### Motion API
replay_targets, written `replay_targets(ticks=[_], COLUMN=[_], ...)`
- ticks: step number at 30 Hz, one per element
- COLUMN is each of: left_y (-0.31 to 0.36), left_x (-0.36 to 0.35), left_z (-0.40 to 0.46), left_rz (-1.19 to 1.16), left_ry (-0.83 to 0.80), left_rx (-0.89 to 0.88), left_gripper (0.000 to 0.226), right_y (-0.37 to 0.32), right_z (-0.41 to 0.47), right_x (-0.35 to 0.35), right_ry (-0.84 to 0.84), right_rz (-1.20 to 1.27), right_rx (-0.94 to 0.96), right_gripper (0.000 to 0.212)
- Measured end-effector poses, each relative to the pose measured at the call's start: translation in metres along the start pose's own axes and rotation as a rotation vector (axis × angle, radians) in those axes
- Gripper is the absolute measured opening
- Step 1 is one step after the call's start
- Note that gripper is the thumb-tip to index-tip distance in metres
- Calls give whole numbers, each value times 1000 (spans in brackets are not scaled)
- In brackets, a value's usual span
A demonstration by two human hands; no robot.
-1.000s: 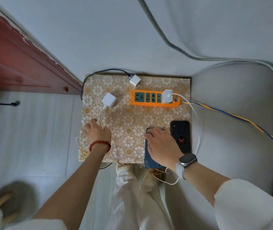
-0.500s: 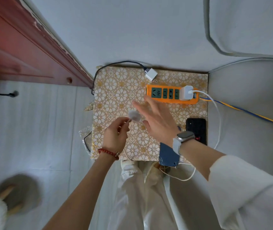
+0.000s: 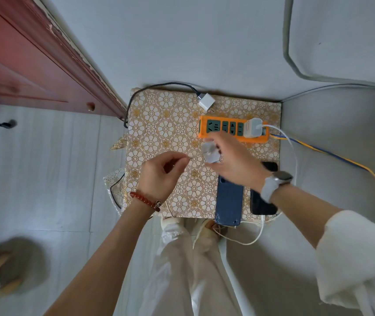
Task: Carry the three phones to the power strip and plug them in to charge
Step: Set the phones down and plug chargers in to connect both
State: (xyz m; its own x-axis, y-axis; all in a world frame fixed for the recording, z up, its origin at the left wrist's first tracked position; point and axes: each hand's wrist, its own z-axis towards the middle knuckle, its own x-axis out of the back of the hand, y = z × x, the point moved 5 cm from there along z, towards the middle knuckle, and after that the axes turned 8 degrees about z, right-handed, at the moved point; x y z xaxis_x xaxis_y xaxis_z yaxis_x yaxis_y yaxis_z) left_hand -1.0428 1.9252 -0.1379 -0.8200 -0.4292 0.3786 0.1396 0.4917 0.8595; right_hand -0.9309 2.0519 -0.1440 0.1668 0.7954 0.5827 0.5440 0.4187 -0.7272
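An orange power strip (image 3: 225, 128) lies at the back of a small floral-covered table (image 3: 159, 133), with one white charger (image 3: 252, 127) plugged in at its right end. A blue phone (image 3: 228, 202) and a black phone (image 3: 262, 207) lie side by side at the table's front right; no third phone shows. My right hand (image 3: 234, 159) holds a second white charger (image 3: 211, 152) in the air just in front of the strip. My left hand (image 3: 161, 175) pinches that charger's thin white cable (image 3: 194, 155) a little to its left.
A third white charger (image 3: 206, 101) on a black cable lies behind the strip. A red wooden door frame (image 3: 56, 71) stands at left, a grey sofa (image 3: 341, 144) at right. Blue and yellow wires (image 3: 330, 153) run right from the strip. My legs are below the table.
My right hand left the blue phone and took hold of the white charger. My left hand lifted the charger by its cable from the table's left side toward the strip.
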Motion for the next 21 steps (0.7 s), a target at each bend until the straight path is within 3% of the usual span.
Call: replay_targets(ticks=[3,5,12,21], left_y=[-1,-7,-2,13], left_x=[-11,-8,1,-6], left_z=[7,12,35,53], left_rz=[44,18,33,43], left_ry=[-115,-84,119,192], left_rx=[44,80,96,67], left_gripper=[11,14,12,14], right_y=[18,28,48,62], right_z=[7,10,25,34], right_x=[47,69,71,65], right_ry=[174,261,226,248], right_rz=[-11,-16,-126,-380], right_rx=[-95,-114,-144,-205], right_gripper=[44,47,51,51])
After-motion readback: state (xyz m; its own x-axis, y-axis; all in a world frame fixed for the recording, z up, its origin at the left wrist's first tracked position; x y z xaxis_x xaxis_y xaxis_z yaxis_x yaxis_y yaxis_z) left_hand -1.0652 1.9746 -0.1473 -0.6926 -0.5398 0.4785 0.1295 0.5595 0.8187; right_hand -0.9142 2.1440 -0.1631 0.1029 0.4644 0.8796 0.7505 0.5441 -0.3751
